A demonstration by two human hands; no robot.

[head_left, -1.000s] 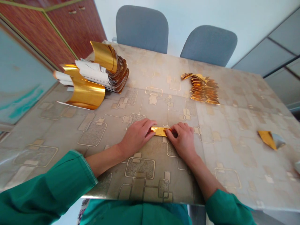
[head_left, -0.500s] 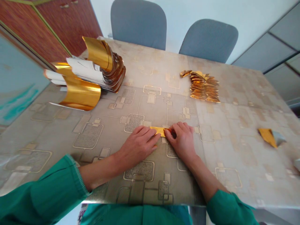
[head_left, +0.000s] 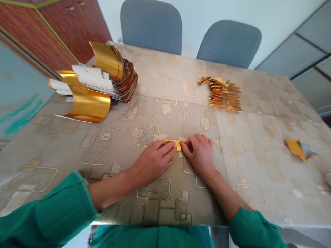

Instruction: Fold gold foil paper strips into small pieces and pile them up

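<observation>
**Gold strip (head_left: 178,146) in hand**

Right hand (head_left: 200,150) pinched the strip's right end; left hand (head_left: 154,159) lay outstretched over its left part. The strip rested on the table (head_left: 124,146). Beyond lay folded gold pieces (head_left: 224,95), with curled gold sheets (head_left: 90,105) well to the left.

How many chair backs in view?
2. One grey chair back stands at the far side of the table; the second grey chair back is to its right. Others could be hidden below the tabletop.
</observation>
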